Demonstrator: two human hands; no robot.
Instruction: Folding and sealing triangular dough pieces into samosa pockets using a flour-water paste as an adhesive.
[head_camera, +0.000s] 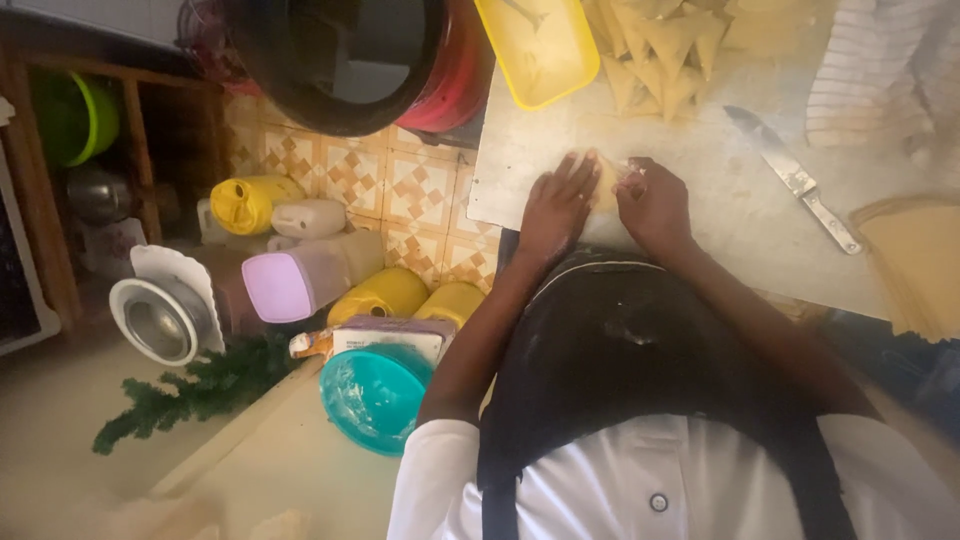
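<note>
Both my hands rest on a pale strip of dough (608, 180) lying on the white work surface (720, 200). My left hand (556, 208) lies flat with fingers spread over the strip's left side. My right hand (652, 203) presses the right side, fingers curled at the dough's edge. A pile of folded triangular pastries (665, 50) sits just beyond my hands. Most of the strip is hidden under my fingers.
A knife (795, 178) lies to the right, beside a stack of pastry sheets (915, 260). A yellow tray (535, 45) stands at the top. On the tiled floor at left are yellow jugs (248, 202), a purple-lidded container (300, 280), a teal bowl (372, 395) and a metal pot (160, 320).
</note>
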